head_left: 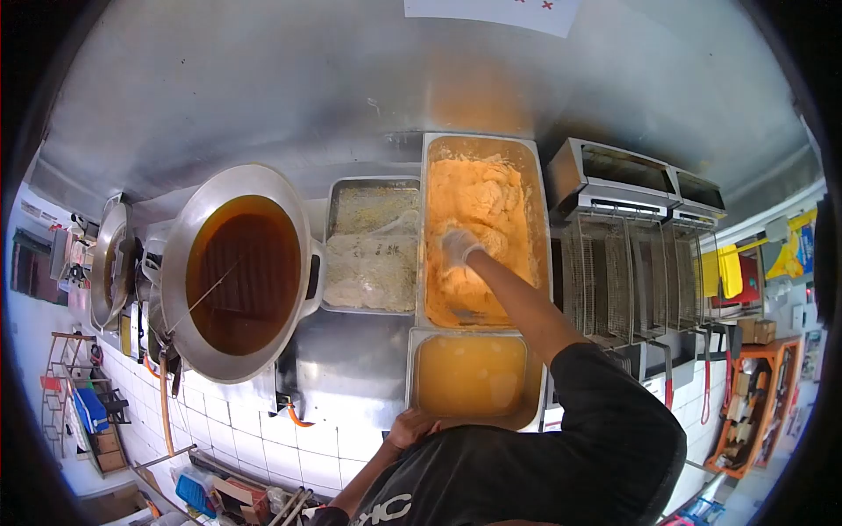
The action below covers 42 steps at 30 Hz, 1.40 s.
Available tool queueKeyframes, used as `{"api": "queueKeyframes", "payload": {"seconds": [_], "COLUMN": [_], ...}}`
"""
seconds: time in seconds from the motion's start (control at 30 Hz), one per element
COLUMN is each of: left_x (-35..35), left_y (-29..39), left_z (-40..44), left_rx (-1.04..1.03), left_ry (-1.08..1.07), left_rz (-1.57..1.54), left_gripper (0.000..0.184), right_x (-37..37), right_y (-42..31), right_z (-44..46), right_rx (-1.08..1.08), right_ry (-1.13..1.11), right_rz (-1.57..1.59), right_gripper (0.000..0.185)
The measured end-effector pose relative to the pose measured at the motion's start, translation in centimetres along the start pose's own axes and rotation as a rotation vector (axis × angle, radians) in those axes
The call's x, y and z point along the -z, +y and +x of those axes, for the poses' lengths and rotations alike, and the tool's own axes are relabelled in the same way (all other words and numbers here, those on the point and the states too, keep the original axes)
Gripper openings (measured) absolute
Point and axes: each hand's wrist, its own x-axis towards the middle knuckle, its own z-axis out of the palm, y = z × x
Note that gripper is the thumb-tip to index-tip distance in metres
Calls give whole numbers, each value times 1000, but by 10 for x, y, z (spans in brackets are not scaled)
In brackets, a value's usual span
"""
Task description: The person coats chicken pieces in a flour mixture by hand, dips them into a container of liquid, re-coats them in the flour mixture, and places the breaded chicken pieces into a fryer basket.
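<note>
Steel sheeting (pixel 263 70) backs the whole row, a surface that probably suits splashes and loose powder. Before it runs the metal desk (pixel 351 359), a flat part of it lying between the wok and the trays. The wide wok (pixel 175 254) stands at the left, perhaps so that its dark brown liquid (pixel 246 302) sits apart from the dry stuff. Wire racks (pixel 614 272) stand on the right.

Between these, three trays sit close together, which likely means drips fall over a container. The powder tray (pixel 478 146) is largest, its orange powder (pixel 456 188) heaped towards the back. Left of it is the crumb tray (pixel 373 181); nearest the body, the liquid tray (pixel 412 373).

The right hand (pixel 456 250) is down in the orange powder, in a pale glove that presumably keeps skin clean. Its fingers are hidden, so I cannot tell how open it is or whether it grips anything. The bare left hand (pixel 410 430) lies loosely curled at the liquid tray's near left corner, perhaps for steadiness; any grip on the rim is unclear.
</note>
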Motion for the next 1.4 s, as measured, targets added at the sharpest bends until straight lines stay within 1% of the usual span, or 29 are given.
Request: {"api": "queueKeyframes", "payload": {"seconds": [0.03,0.07,0.1,0.13,0.17,0.2,0.27,0.3,0.37,0.4,0.43,0.5,0.6,0.67,0.8,0.9,0.97,1.0,1.17,1.23,1.3,1.4], "left_x": [4,2,2,3,3,-2,1,2,6,9,10,9,4,2,2,4,4,6,6,5,4,4], "left_y": [2,3,4,3,2,-1,4,5,7,9,10,7,6,2,0,5,8,10,8,7,6,9], "left_z": [6,8,6,5,3,1,3,6,13,15,15,11,9,8,4,7,10,10,10,9,9,13], "left_rx": [0,-12,-7,11,29,26,24,13,-7,-15,-23,-29,-30,-21,-22,-23,-17,-13,-28,-32,-26,-32], "left_ry": [14,62,59,34,8,30,37,45,72,71,68,61,63,73,52,53,76,66,89,81,79,92], "left_rz": [13,-6,-12,-8,-4,-1,3,10,0,-5,-10,4,11,13,1,1,-1,1,-13,12,16,3], "left_gripper": [14,17,17,18,18,17,17,17,17,16,16,16,16,15,13,12,11,11,10,11,11,10], "right_x": [-13,-23,-33,-43,-33,-32,-34,-37,-16,4,2,-9,-47,-71,-83,-86,-80,-76,-51,-43,-37,-45], "right_y": [-9,-20,-29,-30,-35,-36,-22,-3,16,21,28,47,71,61,22,12,18,25,55,64,73,70], "right_z": [-6,-9,-14,-21,-41,-51,-65,-73,-81,-88,-82,-66,-39,-31,-66,-86,-95,-98,-122,-127,-129,-137], "right_rx": [-3,-34,-64,-35,-6,-5,0,128,190,124,122,-51,-315,-312,-181,-141,-143,-163,-259,-273,-276,-246], "right_ry": [-2,31,60,66,72,-37,-152,-70,-73,-154,-157,-95,6,-16,-171,-222,-208,-186,1,57,37,-125], "right_rz": [0,78,158,185,212,291,364,313,134,7,8,189,456,427,318,357,479,588,1269,1349,1122,605], "right_gripper": [27,29,31,33,35,34,33,32,27,25,25,31,46,45,43,43,43,43,46,48,50,53]}}
